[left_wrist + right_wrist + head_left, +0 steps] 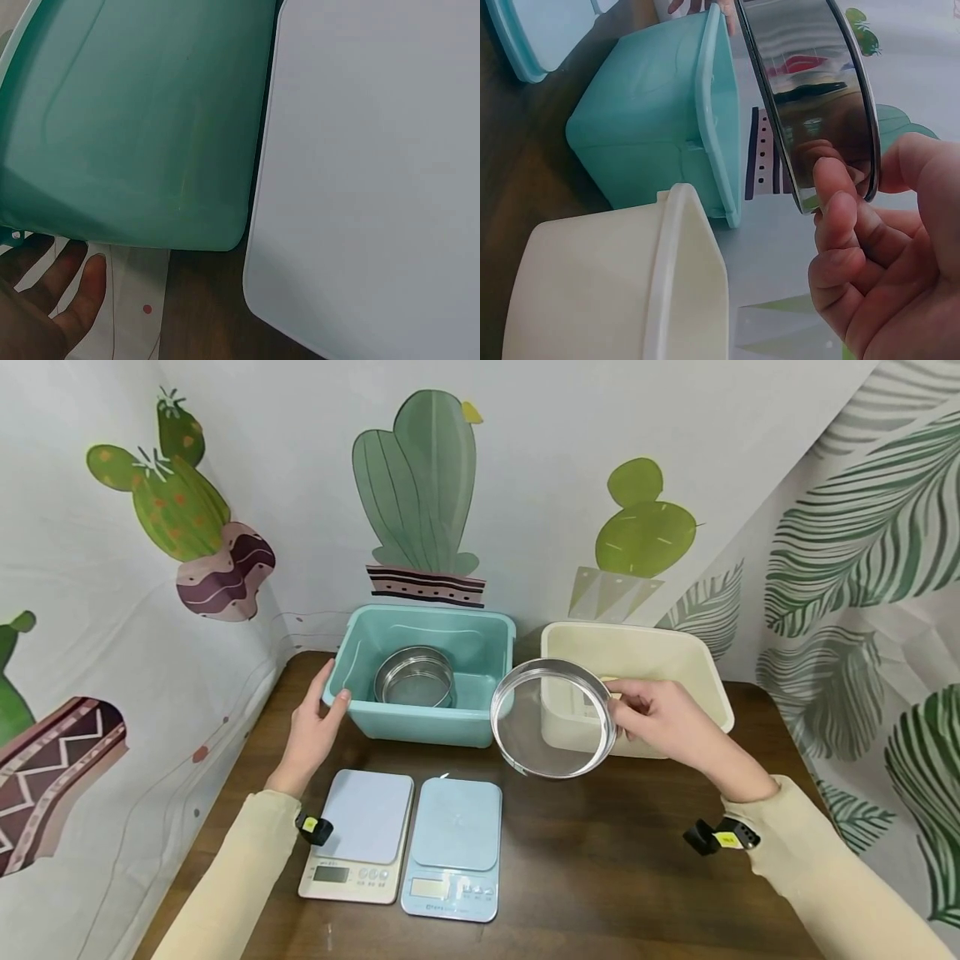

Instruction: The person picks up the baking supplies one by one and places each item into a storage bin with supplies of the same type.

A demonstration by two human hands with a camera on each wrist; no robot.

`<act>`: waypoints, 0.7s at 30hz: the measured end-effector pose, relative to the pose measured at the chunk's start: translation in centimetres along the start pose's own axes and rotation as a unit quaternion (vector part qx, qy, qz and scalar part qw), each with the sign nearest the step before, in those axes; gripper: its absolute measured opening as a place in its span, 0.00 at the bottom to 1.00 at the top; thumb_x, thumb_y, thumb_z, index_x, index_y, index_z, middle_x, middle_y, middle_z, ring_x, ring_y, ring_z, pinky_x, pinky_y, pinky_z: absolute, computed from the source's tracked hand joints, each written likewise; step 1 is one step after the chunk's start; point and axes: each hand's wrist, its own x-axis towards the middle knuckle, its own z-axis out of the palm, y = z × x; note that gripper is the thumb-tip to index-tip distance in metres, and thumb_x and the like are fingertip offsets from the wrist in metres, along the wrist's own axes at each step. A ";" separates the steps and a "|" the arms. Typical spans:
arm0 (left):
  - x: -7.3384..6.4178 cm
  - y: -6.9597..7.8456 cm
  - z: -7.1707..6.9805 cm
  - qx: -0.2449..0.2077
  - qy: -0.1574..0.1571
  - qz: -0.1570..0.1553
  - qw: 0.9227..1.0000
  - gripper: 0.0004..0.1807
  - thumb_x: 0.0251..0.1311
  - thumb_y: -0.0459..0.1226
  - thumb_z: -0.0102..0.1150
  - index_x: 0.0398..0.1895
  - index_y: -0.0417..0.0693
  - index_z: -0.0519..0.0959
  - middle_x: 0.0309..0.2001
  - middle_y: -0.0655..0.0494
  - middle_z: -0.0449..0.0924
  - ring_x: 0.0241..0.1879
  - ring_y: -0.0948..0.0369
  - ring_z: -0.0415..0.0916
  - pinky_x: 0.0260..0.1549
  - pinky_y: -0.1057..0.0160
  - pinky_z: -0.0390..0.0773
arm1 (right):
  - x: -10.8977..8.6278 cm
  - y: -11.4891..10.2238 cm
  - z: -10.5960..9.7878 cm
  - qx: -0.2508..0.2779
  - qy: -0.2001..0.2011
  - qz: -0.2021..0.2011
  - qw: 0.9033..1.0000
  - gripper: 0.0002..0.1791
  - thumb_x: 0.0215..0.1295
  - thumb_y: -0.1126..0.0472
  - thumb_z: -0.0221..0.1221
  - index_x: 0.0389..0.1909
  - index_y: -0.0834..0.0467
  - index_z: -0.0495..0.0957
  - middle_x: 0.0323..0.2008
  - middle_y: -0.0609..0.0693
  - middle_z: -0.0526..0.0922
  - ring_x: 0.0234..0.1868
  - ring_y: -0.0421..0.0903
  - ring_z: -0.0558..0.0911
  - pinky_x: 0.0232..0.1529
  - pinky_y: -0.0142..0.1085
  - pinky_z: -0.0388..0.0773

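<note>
A round steel sieve with a fine mesh is tilted up over the front of the cream bin, its mesh facing the head camera. My right hand pinches its rim on the right side, thumb on one face and fingers on the other, as the right wrist view shows. Inside the teal bin leans another round steel sieve. The left hand is at that bin's front left corner, thumb at the front rim and extended fingers along the left side.
The cream bin stands right of the teal one, against the printed backdrop. In front of the teal bin lie a white kitchen scale and a light blue scale, side by side on the brown table.
</note>
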 end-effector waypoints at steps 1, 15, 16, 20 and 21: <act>0.0 0.0 0.0 0.001 0.000 0.000 1.000 0.35 0.79 0.52 0.51 0.84 0.71 0.52 0.80 0.46 0.60 0.75 0.43 0.60 0.69 0.34 0.63 | 0.2 -0.1 -0.1 0.000 -0.001 0.002 1.000 0.15 0.73 0.67 0.54 0.52 0.60 0.86 0.16 0.40 0.78 0.20 0.38 0.78 0.20 0.30 0.70; 0.0 0.1 0.0 0.007 0.002 0.000 1.000 0.36 0.79 0.52 0.51 0.85 0.69 0.53 0.79 0.45 0.61 0.75 0.43 0.61 0.69 0.34 0.63 | 3.0 -0.8 -0.4 0.005 -0.014 0.021 1.000 0.17 0.71 0.66 0.53 0.52 0.61 0.86 0.19 0.45 0.82 0.22 0.39 0.78 0.21 0.29 0.68; 0.0 0.1 0.0 0.007 0.003 0.000 1.000 0.36 0.79 0.52 0.51 0.85 0.69 0.53 0.79 0.46 0.61 0.75 0.43 0.61 0.69 0.34 0.63 | 3.3 -0.9 -0.5 0.004 -0.013 0.019 1.000 0.17 0.71 0.66 0.53 0.52 0.61 0.86 0.19 0.45 0.82 0.22 0.39 0.78 0.21 0.29 0.69; 0.1 -0.1 0.0 0.007 0.002 -0.001 1.000 0.36 0.79 0.52 0.51 0.84 0.70 0.53 0.79 0.46 0.61 0.75 0.43 0.61 0.69 0.34 0.63 | 4.3 -1.2 -0.8 0.003 -0.013 0.021 1.000 0.16 0.71 0.66 0.52 0.51 0.60 0.86 0.20 0.45 0.83 0.22 0.40 0.79 0.23 0.29 0.70; 0.1 -0.1 0.0 0.007 0.002 -0.002 1.000 0.36 0.79 0.52 0.51 0.84 0.70 0.53 0.79 0.46 0.60 0.75 0.43 0.61 0.69 0.34 0.63 | 4.5 -1.2 -0.9 0.004 -0.012 0.022 1.000 0.16 0.71 0.66 0.53 0.50 0.60 0.87 0.20 0.46 0.83 0.22 0.40 0.79 0.23 0.29 0.70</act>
